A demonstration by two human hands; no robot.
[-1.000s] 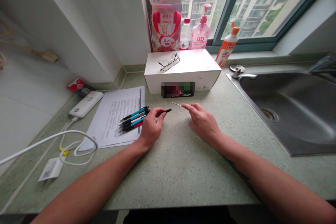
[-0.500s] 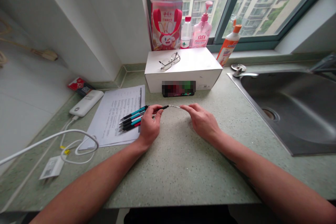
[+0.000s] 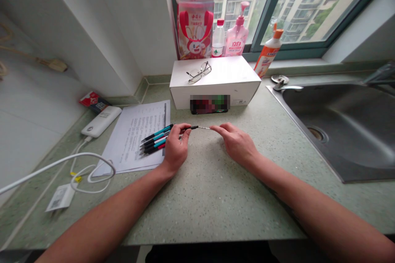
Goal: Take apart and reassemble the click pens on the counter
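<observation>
My left hand (image 3: 177, 144) is closed around a dark pen barrel (image 3: 194, 127), whose tip end points right. From that end a thin, pale pen refill (image 3: 204, 128) runs in line to my right hand (image 3: 233, 137), which pinches its other end between the fingertips. The refill's left end meets the barrel's opening; how deep it sits inside I cannot tell. Beside my left hand, several click pens (image 3: 154, 136) with blue, black, white and red parts lie in a row on printed sheets (image 3: 126, 135). My left fingers partly hide their right ends.
Behind my hands stands a white box (image 3: 216, 82) with eyeglasses (image 3: 199, 72) on top and a phone (image 3: 210, 104) leaning at its front. Left are a power bank (image 3: 101, 121), a white cable (image 3: 92, 154) and a charger (image 3: 61, 196). A steel sink (image 3: 345, 131) lies right.
My right hand has shifted slightly left toward the barrel, and a little less of the refill shows between my hands. My left hand has stayed nearly still.
</observation>
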